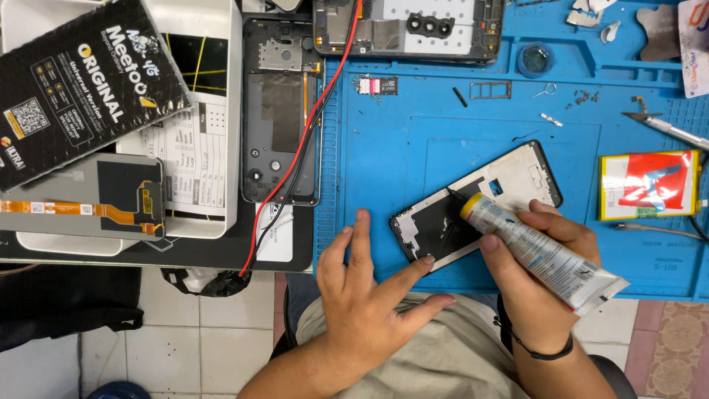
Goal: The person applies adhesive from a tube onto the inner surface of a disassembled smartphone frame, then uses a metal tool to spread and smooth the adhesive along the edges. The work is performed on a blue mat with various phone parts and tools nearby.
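1. Blue silicone repair mat [413,148] covers the worktop before us, with pale floor tiles showing below its near edge.
2. Near that near edge lies a black-rimmed phone frame with a white inner plate [509,181], its long axis running diagonally from near-left to far-right.
3. Our right hand [543,247] is clenched around a white glue tube with a yellow collar and black nozzle [535,251]; the nozzle tip rests on the frame's dark inner part.
4. The tube's long axis slopes from the crimped end at the near right up toward the frame, so the frame lies up and to the left of the grip.
5. Our left hand [362,295] grasps nothing; its fingers are spread flat, one fingertip touching the frame's near-left corner.
6. The right hand is the nearer one to the frame's middle.
7. Toward the mat's right edge sits a red and yellow flat battery [648,185]; at the far edge lies another opened phone body [410,28].
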